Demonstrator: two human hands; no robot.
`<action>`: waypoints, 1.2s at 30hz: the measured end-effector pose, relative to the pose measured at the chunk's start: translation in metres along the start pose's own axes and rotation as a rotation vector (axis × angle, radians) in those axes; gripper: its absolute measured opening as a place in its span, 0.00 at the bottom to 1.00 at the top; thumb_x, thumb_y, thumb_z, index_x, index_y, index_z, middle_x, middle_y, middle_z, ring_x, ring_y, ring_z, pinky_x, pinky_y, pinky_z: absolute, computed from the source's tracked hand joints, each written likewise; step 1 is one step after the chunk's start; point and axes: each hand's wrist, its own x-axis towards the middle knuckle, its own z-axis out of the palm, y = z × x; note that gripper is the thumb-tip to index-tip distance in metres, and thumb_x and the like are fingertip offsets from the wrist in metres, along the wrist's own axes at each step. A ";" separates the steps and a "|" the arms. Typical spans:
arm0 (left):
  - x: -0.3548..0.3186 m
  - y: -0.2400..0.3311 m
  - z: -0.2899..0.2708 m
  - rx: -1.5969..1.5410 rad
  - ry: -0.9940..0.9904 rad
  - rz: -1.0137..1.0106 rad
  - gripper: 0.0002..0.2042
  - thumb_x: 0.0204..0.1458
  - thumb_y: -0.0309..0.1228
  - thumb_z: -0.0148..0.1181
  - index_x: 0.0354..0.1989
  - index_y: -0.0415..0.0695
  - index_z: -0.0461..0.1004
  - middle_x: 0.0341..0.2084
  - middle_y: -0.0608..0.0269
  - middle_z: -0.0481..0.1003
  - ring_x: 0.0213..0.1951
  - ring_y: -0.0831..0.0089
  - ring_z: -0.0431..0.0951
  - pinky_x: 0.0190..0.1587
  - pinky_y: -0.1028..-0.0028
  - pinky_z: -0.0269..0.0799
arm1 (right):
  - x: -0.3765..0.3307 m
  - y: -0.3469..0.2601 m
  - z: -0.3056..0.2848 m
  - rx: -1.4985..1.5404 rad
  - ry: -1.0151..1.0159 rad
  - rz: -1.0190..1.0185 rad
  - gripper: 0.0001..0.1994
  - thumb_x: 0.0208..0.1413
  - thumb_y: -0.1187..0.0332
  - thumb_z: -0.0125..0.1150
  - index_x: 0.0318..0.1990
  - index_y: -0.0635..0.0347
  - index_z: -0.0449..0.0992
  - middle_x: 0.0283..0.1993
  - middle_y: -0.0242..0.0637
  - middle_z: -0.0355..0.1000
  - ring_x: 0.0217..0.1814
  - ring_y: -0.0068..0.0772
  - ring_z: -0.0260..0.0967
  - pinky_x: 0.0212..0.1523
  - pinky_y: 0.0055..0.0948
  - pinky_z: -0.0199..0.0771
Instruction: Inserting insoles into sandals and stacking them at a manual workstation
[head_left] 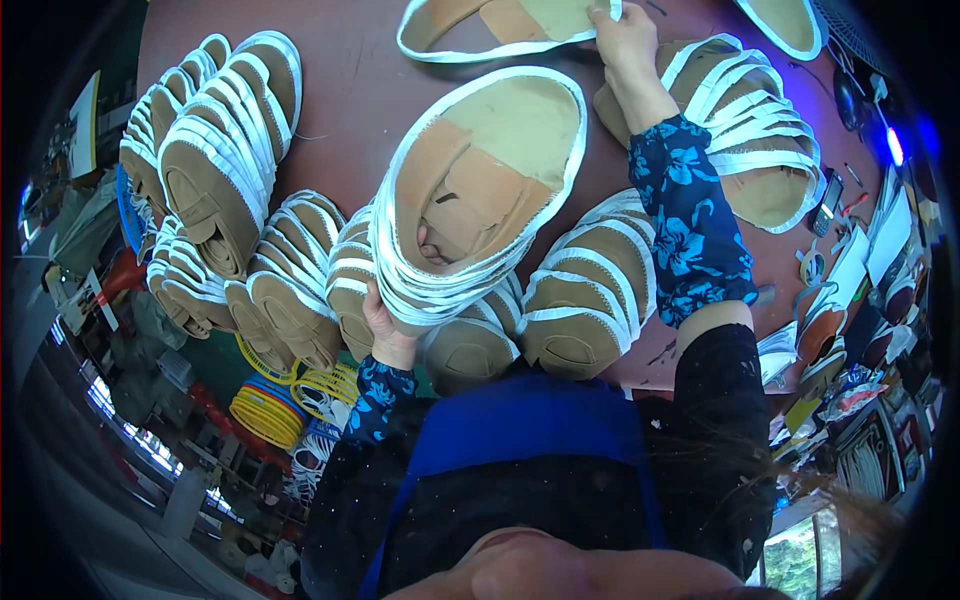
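Note:
My left hand (388, 325) grips the toe end of a nested stack of tan shoe uppers (480, 190) with white edging, in the middle above the table's near edge. Its fingertips show inside the top upper's opening; the thumb is outside. My right hand (628, 45) reaches far forward, its fingers closed on the white rim of a single shoe upper (500, 22), which is cut off by the picture's upper edge. Below my right wrist, another fanned stack of uppers (745, 120) lies on the table.
More rows of stacked uppers (215, 160) stand at the left, with others (590, 290) along the near edge of the reddish table (340, 95). At the right are a phone-like black device (828, 205), a tape roll (811, 266) and papers. Yellow hoops (265, 412) sit below at the left.

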 end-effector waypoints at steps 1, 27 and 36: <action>0.000 0.001 -0.007 -0.005 -0.004 -0.011 0.48 0.52 0.48 0.73 0.78 0.42 0.54 0.73 0.49 0.63 0.68 0.52 0.66 0.73 0.48 0.62 | 0.000 0.005 -0.001 0.049 0.002 0.102 0.06 0.63 0.76 0.62 0.44 0.68 0.79 0.35 0.37 0.78 0.35 0.25 0.74 0.38 0.28 0.74; -0.036 0.017 -0.035 0.128 0.082 -0.103 0.42 0.49 0.25 0.73 0.73 0.35 0.60 0.66 0.47 0.71 0.65 0.52 0.74 0.71 0.49 0.66 | 0.036 -0.006 -0.020 -0.377 0.110 -0.600 0.08 0.62 0.72 0.64 0.45 0.65 0.78 0.34 0.49 0.79 0.35 0.42 0.77 0.39 0.37 0.75; -0.031 0.019 -0.025 -0.202 0.114 -0.123 0.36 0.52 0.28 0.70 0.71 0.35 0.63 0.68 0.41 0.69 0.68 0.46 0.70 0.73 0.43 0.61 | -0.114 -0.005 -0.044 -0.593 -0.511 -0.465 0.15 0.56 0.58 0.73 0.39 0.62 0.81 0.43 0.46 0.77 0.49 0.53 0.74 0.49 0.47 0.76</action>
